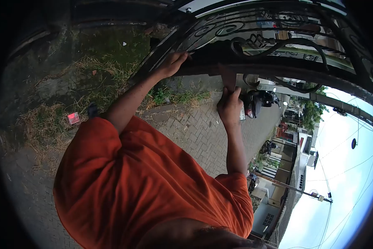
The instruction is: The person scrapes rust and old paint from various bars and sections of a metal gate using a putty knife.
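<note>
My left hand is closed at the edge of a dark metal gate, its fingertips partly hidden against the black bar. The gate has curled scroll ironwork and runs across the upper part of the view. Lower and to the right, my right hand is closed round the lower end of a flat, brown, scraper-like blade. The blade's far end points up and overlaps the gate's lower bar in this view. Its handle is hidden inside my fist. Both arms reach out from an orange T-shirt.
The view is tilted, with sky at the right. Behind my right hand a dark motorcycle is parked on the block paving. Grass and weeds grow along the paving edge, where a red packet lies. Houses line the street.
</note>
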Available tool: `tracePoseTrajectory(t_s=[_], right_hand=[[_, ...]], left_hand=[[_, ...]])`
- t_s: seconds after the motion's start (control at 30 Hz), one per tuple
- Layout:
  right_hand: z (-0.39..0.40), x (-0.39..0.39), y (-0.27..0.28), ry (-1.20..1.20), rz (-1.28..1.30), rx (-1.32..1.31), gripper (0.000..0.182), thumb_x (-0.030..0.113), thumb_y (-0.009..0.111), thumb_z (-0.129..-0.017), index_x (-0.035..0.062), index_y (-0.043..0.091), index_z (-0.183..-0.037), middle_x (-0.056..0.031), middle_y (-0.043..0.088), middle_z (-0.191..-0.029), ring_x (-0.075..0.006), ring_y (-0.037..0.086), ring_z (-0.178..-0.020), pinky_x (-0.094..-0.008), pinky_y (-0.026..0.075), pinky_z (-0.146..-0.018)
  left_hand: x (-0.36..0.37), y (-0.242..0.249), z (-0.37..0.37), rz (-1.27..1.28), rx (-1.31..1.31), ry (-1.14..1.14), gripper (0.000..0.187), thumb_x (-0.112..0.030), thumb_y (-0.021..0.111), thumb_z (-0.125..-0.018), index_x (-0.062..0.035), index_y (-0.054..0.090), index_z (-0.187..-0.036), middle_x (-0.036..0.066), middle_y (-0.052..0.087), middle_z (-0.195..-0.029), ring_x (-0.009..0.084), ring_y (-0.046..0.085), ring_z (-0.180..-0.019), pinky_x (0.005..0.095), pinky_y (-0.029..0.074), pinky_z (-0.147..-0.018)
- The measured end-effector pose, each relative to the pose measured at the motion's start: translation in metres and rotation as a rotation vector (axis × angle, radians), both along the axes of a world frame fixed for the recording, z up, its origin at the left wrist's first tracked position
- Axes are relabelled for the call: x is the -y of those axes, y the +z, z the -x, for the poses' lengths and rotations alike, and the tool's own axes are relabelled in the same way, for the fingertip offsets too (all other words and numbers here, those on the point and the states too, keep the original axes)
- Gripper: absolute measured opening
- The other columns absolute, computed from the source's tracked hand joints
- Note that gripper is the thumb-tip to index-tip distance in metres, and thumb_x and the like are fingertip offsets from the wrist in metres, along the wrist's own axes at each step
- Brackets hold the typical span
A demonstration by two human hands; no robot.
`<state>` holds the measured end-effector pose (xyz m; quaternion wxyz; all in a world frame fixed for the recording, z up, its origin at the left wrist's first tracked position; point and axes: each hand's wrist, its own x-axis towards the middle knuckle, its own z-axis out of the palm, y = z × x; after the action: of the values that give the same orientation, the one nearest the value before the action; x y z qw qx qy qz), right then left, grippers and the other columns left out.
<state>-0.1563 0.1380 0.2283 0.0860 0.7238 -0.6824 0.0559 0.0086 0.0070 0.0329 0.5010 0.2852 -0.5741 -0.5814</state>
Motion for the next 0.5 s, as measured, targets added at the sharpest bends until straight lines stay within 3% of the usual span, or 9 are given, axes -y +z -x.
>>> tracePoseTrajectory(t_s=[0.07,0.17,0.2,0.27,0.3,0.37,0.4,0.47,0.5], right_hand=[[-0.001,0.003,-0.018,0.019,-0.074,-0.052,0.030,0.012,0.057,-0.093,-0.0027,0.038,-0.112,-0.0275,0.064,-0.079,-0.0462,0.064,-0.073,-0.0510,0.050,-0.056],[-0.009,0.019,-0.020,0.044,0.403,0.055,0.024,0.015,0.056,-0.093,0.0013,0.039,-0.103,-0.0255,0.061,-0.066,-0.0474,0.062,-0.066,-0.0526,0.049,-0.054],[-0.008,0.020,-0.033,0.037,0.389,0.057,0.024,0.015,0.056,-0.093,0.0013,0.039,-0.103,-0.0255,0.061,-0.066,-0.0474,0.062,-0.066,-0.0526,0.049,-0.054],[-0.008,0.022,-0.072,0.010,0.029,-0.057,0.023,0.016,0.057,-0.093,0.0030,0.038,-0.096,-0.0226,0.059,-0.061,-0.0466,0.061,-0.061,-0.0527,0.049,-0.052],[-0.011,0.024,-0.082,0.021,-0.043,-0.110,0.023,0.015,0.057,-0.093,0.0044,0.036,-0.091,-0.0217,0.058,-0.059,-0.0449,0.062,-0.060,-0.0521,0.049,-0.051],[-0.007,0.026,-0.081,0.152,0.112,-0.058,0.021,0.013,0.057,-0.092,0.0038,0.039,-0.092,-0.0201,0.060,-0.061,-0.0422,0.063,-0.059,-0.0507,0.049,-0.050],[-0.008,0.025,-0.073,0.189,0.213,-0.019,0.019,0.012,0.057,-0.092,0.0036,0.039,-0.092,-0.0192,0.061,-0.062,-0.0416,0.063,-0.058,-0.0499,0.049,-0.050],[-0.010,0.023,-0.053,0.043,0.408,0.042,0.018,0.010,0.057,-0.092,0.0030,0.041,-0.092,-0.0176,0.062,-0.064,-0.0404,0.063,-0.057,-0.0483,0.049,-0.049],[-0.008,0.022,-0.065,0.088,0.432,0.091,0.018,0.009,0.058,-0.091,0.0026,0.041,-0.092,-0.0170,0.062,-0.062,-0.0398,0.062,-0.055,-0.0481,0.049,-0.048]], left_hand=[[0.001,-0.007,-0.003,-0.026,0.037,-0.011,0.045,-0.039,0.034,-0.105,-0.0054,0.064,-0.106,0.009,0.064,-0.092,0.0186,0.060,-0.091,0.0339,0.044,-0.082],[0.004,-0.023,-0.010,-0.107,0.078,-0.014,0.048,-0.039,0.032,-0.105,-0.0047,0.065,-0.107,0.009,0.065,-0.095,0.0180,0.060,-0.091,0.0335,0.044,-0.084],[0.001,-0.031,-0.007,-0.135,0.066,-0.054,0.048,-0.039,0.032,-0.105,-0.0043,0.066,-0.108,0.009,0.065,-0.096,0.0179,0.060,-0.092,0.0336,0.045,-0.085],[0.001,-0.031,-0.009,-0.099,0.041,-0.051,0.053,-0.040,0.027,-0.106,-0.0042,0.066,-0.109,0.008,0.066,-0.100,0.0178,0.061,-0.097,0.0341,0.045,-0.089],[0.002,-0.028,-0.011,-0.083,-0.016,-0.019,0.056,-0.044,0.028,-0.105,-0.0044,0.067,-0.106,0.009,0.065,-0.091,0.0182,0.061,-0.092,0.0345,0.046,-0.085],[0.006,-0.019,-0.011,-0.059,-0.074,0.016,0.059,-0.047,0.028,-0.104,-0.0045,0.068,-0.104,0.009,0.064,-0.082,0.0186,0.062,-0.087,0.0349,0.047,-0.081],[0.007,0.000,-0.018,0.063,-0.067,0.108,0.057,-0.047,0.027,-0.104,-0.0048,0.066,-0.109,0.010,0.063,-0.093,0.0200,0.061,-0.094,0.0351,0.047,-0.085],[0.013,0.054,-0.039,0.316,-0.055,0.295,0.057,-0.048,0.025,-0.104,-0.0053,0.060,-0.120,0.010,0.061,-0.116,0.0228,0.061,-0.108,0.0356,0.046,-0.094],[0.012,0.095,-0.047,0.441,-0.058,0.387,0.053,-0.046,0.031,-0.103,-0.0053,0.059,-0.122,0.011,0.061,-0.118,0.0248,0.059,-0.111,0.0359,0.047,-0.094]])
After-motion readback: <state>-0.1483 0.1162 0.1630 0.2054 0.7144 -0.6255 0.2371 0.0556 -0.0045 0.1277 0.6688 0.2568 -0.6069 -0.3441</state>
